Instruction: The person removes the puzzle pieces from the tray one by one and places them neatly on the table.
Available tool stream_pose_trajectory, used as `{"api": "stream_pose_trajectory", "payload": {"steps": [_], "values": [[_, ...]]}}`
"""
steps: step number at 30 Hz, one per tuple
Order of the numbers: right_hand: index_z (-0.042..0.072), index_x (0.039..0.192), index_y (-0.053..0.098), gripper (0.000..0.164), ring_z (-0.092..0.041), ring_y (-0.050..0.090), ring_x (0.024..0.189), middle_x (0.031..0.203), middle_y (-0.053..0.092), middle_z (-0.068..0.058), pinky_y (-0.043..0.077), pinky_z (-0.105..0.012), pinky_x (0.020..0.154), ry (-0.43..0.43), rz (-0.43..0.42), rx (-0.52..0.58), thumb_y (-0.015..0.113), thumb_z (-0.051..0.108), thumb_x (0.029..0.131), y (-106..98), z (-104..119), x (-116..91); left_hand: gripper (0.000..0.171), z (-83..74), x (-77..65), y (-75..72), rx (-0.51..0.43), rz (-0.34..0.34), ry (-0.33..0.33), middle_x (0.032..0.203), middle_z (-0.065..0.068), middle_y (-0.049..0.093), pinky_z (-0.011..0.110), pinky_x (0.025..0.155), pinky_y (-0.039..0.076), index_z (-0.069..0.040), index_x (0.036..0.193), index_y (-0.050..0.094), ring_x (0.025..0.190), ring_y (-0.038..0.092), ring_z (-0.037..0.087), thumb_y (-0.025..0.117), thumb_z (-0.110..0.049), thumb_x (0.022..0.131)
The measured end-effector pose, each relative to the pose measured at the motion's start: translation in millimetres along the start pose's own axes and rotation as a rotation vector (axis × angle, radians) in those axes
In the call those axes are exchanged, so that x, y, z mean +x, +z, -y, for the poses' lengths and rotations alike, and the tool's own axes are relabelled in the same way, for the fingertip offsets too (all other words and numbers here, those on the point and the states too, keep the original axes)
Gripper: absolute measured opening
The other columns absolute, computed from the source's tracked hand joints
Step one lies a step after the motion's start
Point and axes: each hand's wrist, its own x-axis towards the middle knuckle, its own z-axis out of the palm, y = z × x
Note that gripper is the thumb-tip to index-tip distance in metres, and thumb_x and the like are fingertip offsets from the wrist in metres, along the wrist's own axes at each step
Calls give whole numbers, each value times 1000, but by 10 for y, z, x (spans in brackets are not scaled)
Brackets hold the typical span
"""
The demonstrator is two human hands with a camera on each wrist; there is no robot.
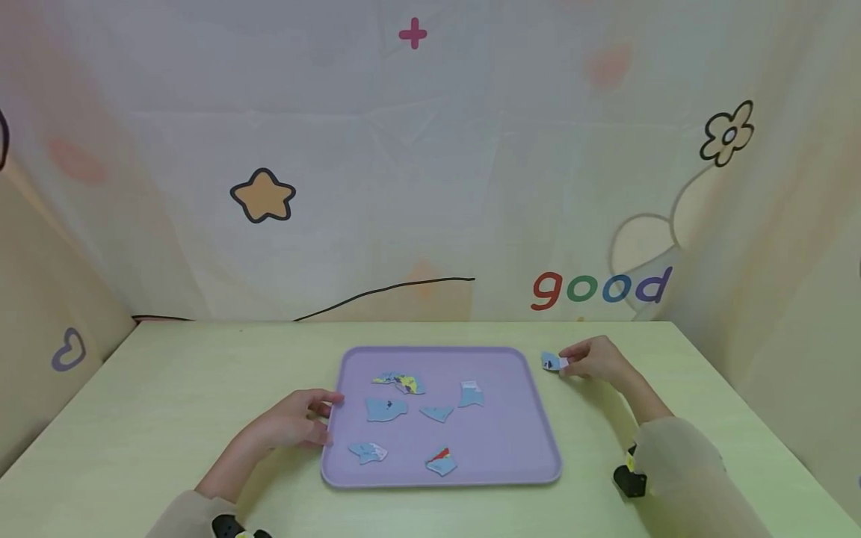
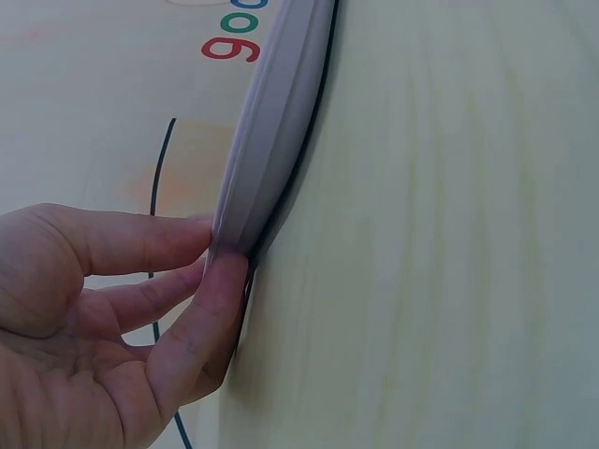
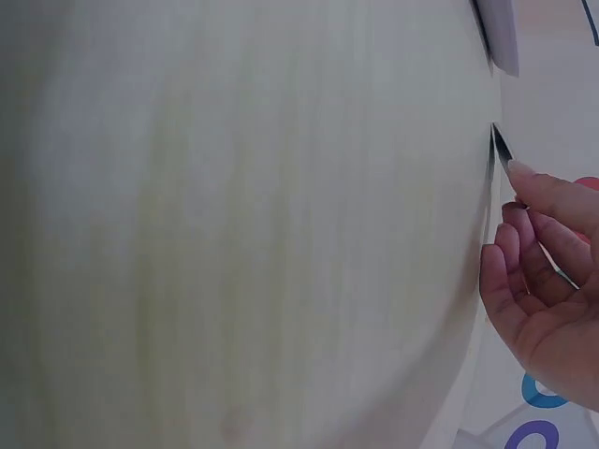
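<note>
At the right of the table, my right hand (image 1: 597, 360) pinches a small light-blue puzzle piece (image 1: 551, 362) between thumb and fingers, just outside the tray. The right wrist view shows this piece edge-on as a thin dark sliver (image 3: 502, 145), tilted at the tabletop. My left hand (image 1: 296, 418) holds the left rim of the lilac tray (image 1: 538, 418), thumb and fingers at its edge. Several puzzle pieces lie apart on the tray: one with yellow (image 1: 406, 383), a blue one (image 1: 386, 409), a small pointed one (image 1: 439, 413), and one with a red stripe (image 1: 440, 462).
Also on the tray are a white-topped piece (image 1: 471, 394) and a blue-and-white piece (image 1: 368, 452). The tray lies flat on a pale wooden table (image 1: 222, 373). A printed curtain (image 1: 377, 149) stands along the table's back edge and both sides.
</note>
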Motion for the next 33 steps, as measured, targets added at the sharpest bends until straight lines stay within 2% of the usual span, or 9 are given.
{"api": "stream_pose_trajectory", "payload": {"steps": [10, 18, 23, 29, 33], "values": [[-8, 103, 64, 36, -13, 49, 68, 84, 65, -8, 42, -23, 57, -19, 19, -56, 74, 8, 72, 9, -28, 50, 59, 5, 2, 2, -9, -21, -27, 99, 14, 47, 32, 69, 53, 4, 125, 49, 82, 49, 22, 65, 13, 69], [-11, 104, 63, 39, -16, 55, 75, 93, 65, -18, 45, -23, 61, -26, 18, -86, 75, 5, 70, 9, -1, 15, 58, 14, 8, -9, -23, -1, 4, 99, 15, 46, 33, 68, 53, 6, 124, 47, 80, 49, 22, 66, 13, 69], [-11, 104, 62, 40, -19, 56, 79, 95, 65, -19, 46, -25, 64, -29, 15, -100, 75, 6, 70, -11, 18, -37, 60, 18, 4, -8, -29, 12, 18, 100, 16, 46, 33, 67, 53, 7, 124, 46, 79, 49, 22, 66, 12, 68], [-11, 107, 61, 42, -24, 60, 84, 99, 64, -22, 50, -31, 72, -102, 9, -72, 75, 9, 72, -15, 50, -110, 59, 21, 15, -1, -19, 1, 8, 99, 16, 46, 32, 67, 53, 6, 124, 47, 79, 49, 22, 66, 12, 68], [-10, 108, 61, 43, -23, 62, 84, 98, 65, -20, 50, -31, 74, -145, 24, -27, 74, 12, 73, 10, 73, -140, 59, 22, 13, -7, -16, -3, 4, 98, 14, 46, 31, 66, 52, 6, 124, 48, 79, 48, 21, 66, 12, 68]]}}
